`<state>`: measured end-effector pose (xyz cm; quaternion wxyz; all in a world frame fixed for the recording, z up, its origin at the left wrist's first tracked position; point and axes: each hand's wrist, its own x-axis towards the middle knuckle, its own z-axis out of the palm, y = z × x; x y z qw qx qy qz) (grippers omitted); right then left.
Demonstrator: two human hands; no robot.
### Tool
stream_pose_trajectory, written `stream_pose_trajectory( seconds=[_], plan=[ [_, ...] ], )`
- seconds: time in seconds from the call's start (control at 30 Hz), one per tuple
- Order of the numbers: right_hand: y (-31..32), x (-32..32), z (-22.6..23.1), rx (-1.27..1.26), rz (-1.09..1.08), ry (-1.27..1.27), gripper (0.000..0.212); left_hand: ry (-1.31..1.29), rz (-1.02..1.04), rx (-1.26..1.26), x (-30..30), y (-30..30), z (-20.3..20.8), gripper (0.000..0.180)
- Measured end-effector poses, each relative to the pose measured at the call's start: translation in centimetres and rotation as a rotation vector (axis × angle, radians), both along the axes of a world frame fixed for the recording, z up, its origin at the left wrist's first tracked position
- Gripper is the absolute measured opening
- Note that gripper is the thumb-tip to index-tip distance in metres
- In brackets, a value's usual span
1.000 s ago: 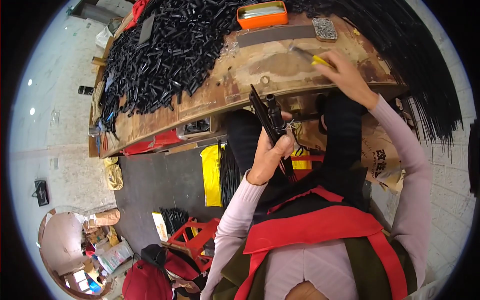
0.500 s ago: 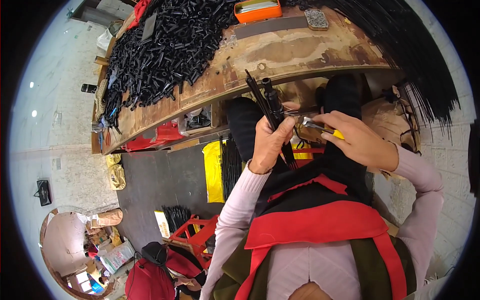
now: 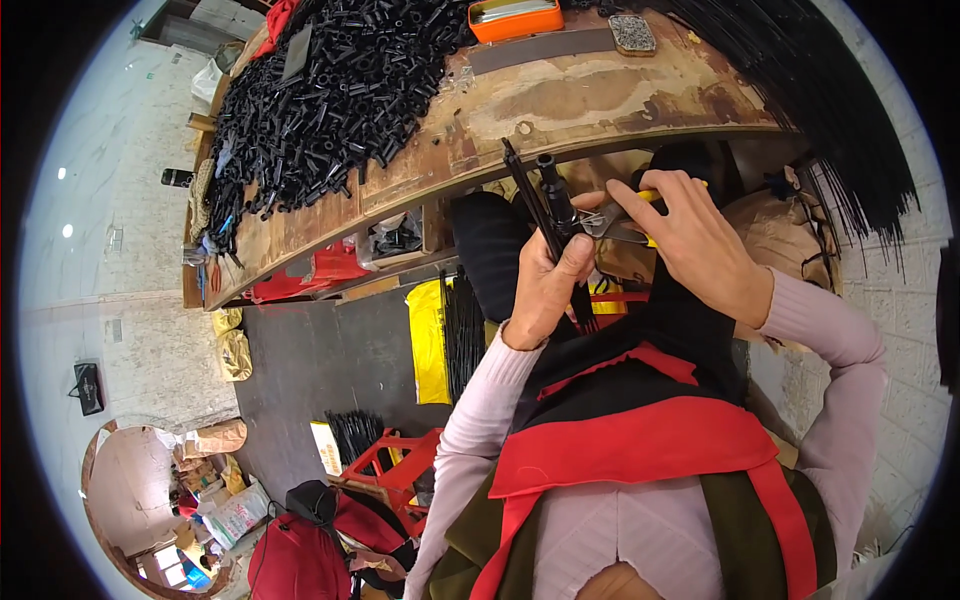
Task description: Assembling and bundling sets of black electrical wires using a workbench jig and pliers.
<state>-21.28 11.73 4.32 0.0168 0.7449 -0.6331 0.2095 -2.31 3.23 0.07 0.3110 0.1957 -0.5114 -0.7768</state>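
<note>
Lowered from over the counter, the right hand grasps yellow-handled pliers at thin wires beside black rods clasped in the left hand, apparently working the wires, which calls for a steady hold.

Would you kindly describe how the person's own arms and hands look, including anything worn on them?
The left hand and right hand are both bare, without gloves. The left sleeve and right sleeve are long, pale pinkish-lilac knit, ending at the wrists in ribbed cuffs. No printed markings show on either sleeve.
</note>
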Motion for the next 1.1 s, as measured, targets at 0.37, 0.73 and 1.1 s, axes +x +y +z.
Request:
stream_pose_trajectory(
  seconds=[0.37,0.73,1.1],
  plan=[
    [-0.3,-1.0,2.4,0.199,0.079,-0.041,0.058,0.043,-0.08,0.009,0.6,-0.8,-0.2,0.052],
    [0.4,-2.1,3.1,-0.152,0.173,-0.076,0.044,0.011,-0.057,0.035,0.5,-0.5,0.3,0.055],
    [1.0,-1.3,5.4,0.857,0.115,-0.658,0.041,0.031,-0.194,-0.008,1.0,-1.3,-0.3,0.055]
  ],
)
